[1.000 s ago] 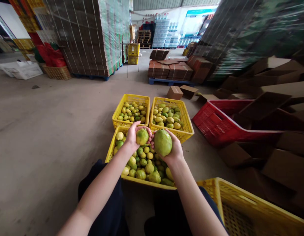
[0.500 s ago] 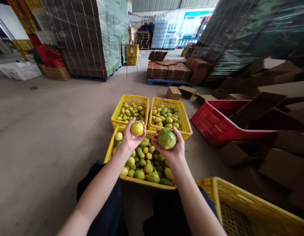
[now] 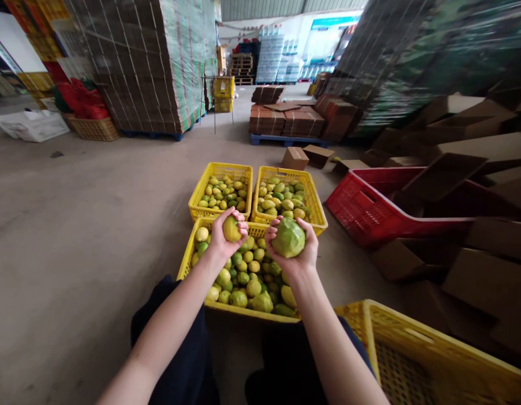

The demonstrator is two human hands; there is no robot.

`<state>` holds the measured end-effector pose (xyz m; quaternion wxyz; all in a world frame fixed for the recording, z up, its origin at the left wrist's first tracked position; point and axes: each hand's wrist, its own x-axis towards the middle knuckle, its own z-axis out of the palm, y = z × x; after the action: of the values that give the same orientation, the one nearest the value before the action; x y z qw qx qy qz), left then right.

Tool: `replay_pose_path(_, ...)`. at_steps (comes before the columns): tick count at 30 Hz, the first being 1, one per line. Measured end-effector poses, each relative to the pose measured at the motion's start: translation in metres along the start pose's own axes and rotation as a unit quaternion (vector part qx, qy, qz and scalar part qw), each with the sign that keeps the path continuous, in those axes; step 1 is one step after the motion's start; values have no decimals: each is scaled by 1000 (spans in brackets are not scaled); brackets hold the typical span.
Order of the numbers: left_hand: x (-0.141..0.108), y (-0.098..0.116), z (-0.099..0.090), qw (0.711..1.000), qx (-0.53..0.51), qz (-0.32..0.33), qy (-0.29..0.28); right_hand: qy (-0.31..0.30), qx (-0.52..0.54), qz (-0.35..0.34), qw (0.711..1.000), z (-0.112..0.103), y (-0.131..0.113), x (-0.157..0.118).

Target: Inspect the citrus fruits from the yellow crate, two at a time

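Note:
My left hand (image 3: pixel 225 236) is closed round a small yellow lemon (image 3: pixel 232 229), its fingers curled over the far side. A bigger, bumpy green lemon (image 3: pixel 289 237) rests in my right hand (image 3: pixel 300 261), fingers wrapped about it. Both fruits are held up above the near yellow crate (image 3: pixel 187 260), which is full of green and yellow lemons (image 3: pixel 254 288) of mixed sizes. Beyond it stand a left yellow crate (image 3: pixel 195 206) and a right yellow crate (image 3: pixel 318 214), each holding smaller yellow and green lemons. My forearms cover part of the near crate.
A yellow crate (image 3: pixel 416 329) stands at the lower right, close to my leg. Behind it are a red crate (image 3: pixel 357 211) and a heap of open cardboard boxes (image 3: pixel 488 281). Flattened cartons (image 3: pixel 285 121) lie on a blue pallet ahead. Tall wrapped stacks flank the floor.
The left hand has turned and its fingers have closed further over the yellow lemon, hiding more of it. The right hand has tilted the green lemon slightly. The view has shifted a little.

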<state>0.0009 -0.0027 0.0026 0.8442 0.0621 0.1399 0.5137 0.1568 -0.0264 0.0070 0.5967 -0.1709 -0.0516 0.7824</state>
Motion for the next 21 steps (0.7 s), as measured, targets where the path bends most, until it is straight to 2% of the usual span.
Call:
replay_pose_path(4,1,-5,2,1000,28,-5,4,3,-33,-12,999,1,-1,-2)
replay_pose_path(21,4,-8,-3,998,51,-28,-7,-2,-43,-20,999,2,-1,-3)
